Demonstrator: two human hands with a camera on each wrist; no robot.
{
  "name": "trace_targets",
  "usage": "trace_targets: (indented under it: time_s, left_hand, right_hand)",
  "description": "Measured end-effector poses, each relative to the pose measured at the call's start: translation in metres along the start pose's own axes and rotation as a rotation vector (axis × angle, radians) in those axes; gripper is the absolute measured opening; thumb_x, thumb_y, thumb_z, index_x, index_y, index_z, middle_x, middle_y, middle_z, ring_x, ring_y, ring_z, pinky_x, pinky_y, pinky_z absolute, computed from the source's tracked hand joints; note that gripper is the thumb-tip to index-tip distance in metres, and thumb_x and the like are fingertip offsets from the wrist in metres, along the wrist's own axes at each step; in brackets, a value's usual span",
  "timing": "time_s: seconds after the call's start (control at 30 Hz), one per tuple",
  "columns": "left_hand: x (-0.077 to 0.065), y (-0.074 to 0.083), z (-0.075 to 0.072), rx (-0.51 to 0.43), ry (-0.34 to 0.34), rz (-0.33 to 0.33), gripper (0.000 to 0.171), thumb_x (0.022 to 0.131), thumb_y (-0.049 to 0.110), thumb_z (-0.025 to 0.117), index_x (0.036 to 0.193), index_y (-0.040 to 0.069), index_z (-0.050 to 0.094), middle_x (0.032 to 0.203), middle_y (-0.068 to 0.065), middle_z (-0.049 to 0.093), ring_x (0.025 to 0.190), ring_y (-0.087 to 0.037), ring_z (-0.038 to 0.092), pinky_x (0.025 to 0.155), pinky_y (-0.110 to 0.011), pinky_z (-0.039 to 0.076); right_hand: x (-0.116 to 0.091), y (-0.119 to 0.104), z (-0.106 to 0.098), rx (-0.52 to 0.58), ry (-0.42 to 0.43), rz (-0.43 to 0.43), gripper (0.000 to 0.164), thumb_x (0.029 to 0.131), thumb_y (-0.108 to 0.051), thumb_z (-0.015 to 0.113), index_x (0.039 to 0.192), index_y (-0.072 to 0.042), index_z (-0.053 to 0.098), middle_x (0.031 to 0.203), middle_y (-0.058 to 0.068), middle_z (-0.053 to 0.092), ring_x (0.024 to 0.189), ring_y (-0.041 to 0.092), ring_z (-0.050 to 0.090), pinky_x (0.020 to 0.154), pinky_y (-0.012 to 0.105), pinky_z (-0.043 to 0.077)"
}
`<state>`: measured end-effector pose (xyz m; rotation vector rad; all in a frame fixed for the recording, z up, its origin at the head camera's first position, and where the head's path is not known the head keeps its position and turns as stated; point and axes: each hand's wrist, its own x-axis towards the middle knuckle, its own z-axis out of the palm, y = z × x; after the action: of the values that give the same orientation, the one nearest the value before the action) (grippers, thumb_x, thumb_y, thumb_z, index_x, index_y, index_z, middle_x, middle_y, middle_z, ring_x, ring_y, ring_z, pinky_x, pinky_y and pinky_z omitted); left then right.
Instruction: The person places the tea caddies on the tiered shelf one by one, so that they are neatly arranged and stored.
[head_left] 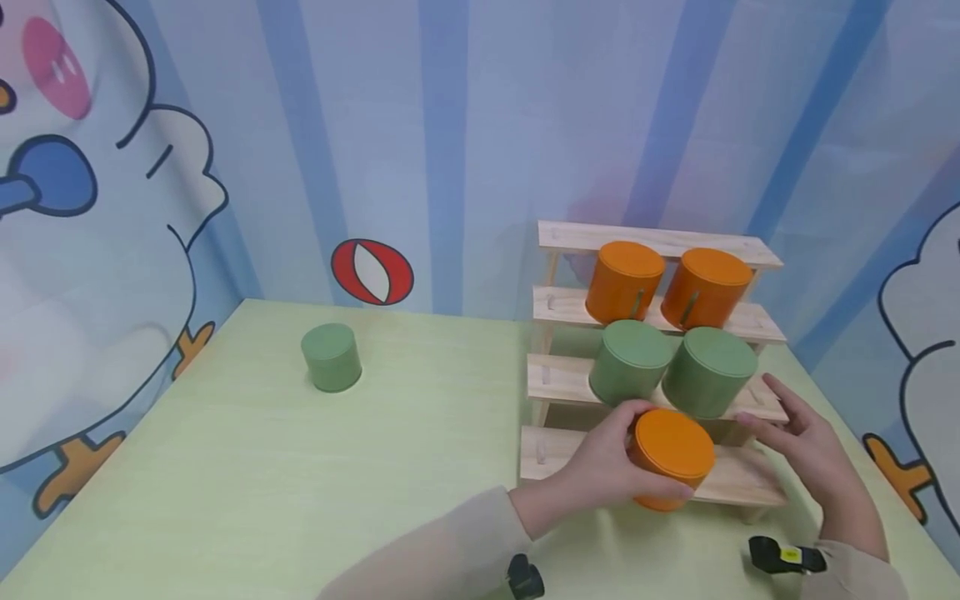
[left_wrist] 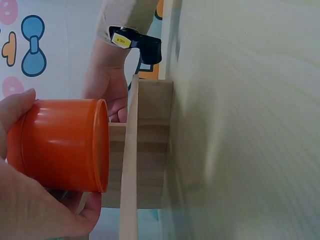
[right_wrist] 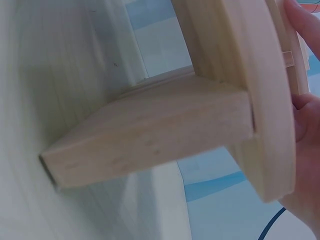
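Note:
My left hand (head_left: 611,467) grips an orange round canister (head_left: 675,450), thumb on the near side and fingers on the far side. It is held at the front of the stepped wooden rack (head_left: 551,454), over the lowest step. In the left wrist view, the canister (left_wrist: 60,145) appears apart from the plank (left_wrist: 130,165). At the rack's right end is my right hand (head_left: 817,458), its fingers extended near the green canister (head_left: 708,371); whether they touch the rack is unclear. The right wrist view shows part of that hand (right_wrist: 307,145) behind a plank (right_wrist: 272,100).
Another green canister (head_left: 630,362) shares the second-lowest step. Two orange canisters (head_left: 624,283) (head_left: 707,287) stand one step higher, below the top plank (head_left: 652,239). A smaller green canister (head_left: 332,358) stands alone on the table's left. A printed backdrop (head_left: 487,150) rises behind the table (head_left: 420,417).

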<state>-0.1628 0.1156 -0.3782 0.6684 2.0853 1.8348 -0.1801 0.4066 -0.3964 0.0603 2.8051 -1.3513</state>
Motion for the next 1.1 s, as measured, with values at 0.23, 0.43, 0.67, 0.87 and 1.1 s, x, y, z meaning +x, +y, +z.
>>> trace_targets:
  time_s: [0.23, 0.43, 0.67, 0.87, 1.1]
  left_hand:
    - [0.006, 0.002, 0.015, -0.010, 0.028, -0.054, 0.074, 0.068, 0.017, 0.089, 0.127, 0.028, 0.046, 0.113, 0.021, 0.053, 0.101, 0.002, 0.052, 0.091, -0.023, 0.046]
    - [0.014, -0.001, 0.026, -0.008, 0.053, -0.085, 0.077, 0.068, 0.020, 0.089, 0.129, 0.027, 0.043, 0.115, 0.020, 0.052, 0.102, 0.001, 0.052, 0.091, -0.025, 0.047]
    - [0.021, -0.004, 0.038, -0.002, 0.119, -0.093, 0.076, 0.066, 0.020, 0.090, 0.127, 0.026, 0.044, 0.114, 0.017, 0.052, 0.102, 0.000, 0.052, 0.089, -0.025, 0.048]
    - [0.025, -0.005, 0.046, 0.024, 0.144, -0.111, 0.075, 0.067, 0.021, 0.090, 0.125, 0.025, 0.043, 0.114, 0.016, 0.052, 0.101, -0.001, 0.053, 0.087, -0.025, 0.049]
    - [0.028, -0.002, 0.054, 0.050, 0.139, -0.122, 0.075, 0.067, 0.023, 0.090, 0.126, 0.025, 0.043, 0.114, 0.016, 0.051, 0.100, -0.001, 0.053, 0.086, -0.025, 0.049]
  right_hand:
    - [-0.001, 0.001, -0.002, 0.009, -0.003, -0.012, 0.080, 0.099, -0.039, 0.051, 0.155, -0.020, -0.004, 0.157, 0.027, 0.001, 0.086, -0.020, 0.045, 0.075, 0.018, 0.048]
    - [-0.002, 0.001, -0.001, 0.027, -0.005, -0.010, 0.079, 0.099, -0.040, 0.051, 0.155, -0.025, -0.003, 0.158, 0.026, 0.001, 0.086, -0.019, 0.048, 0.088, 0.047, 0.051]
    - [-0.002, 0.001, -0.002, 0.032, -0.004, -0.012, 0.078, 0.099, -0.043, 0.050, 0.154, -0.028, -0.003, 0.156, 0.030, 0.010, 0.086, -0.019, 0.049, 0.095, 0.066, 0.040]
    - [-0.003, 0.004, -0.001, 0.023, 0.015, -0.041, 0.077, 0.099, -0.040, 0.051, 0.155, -0.026, 0.000, 0.134, 0.012, 0.049, 0.088, -0.015, 0.054, 0.093, 0.061, 0.044]
    - [-0.003, 0.002, 0.000, 0.092, -0.004, -0.017, 0.080, 0.099, -0.039, 0.052, 0.155, -0.022, -0.002, 0.117, -0.011, 0.056, 0.086, -0.015, 0.055, 0.095, 0.071, 0.034]
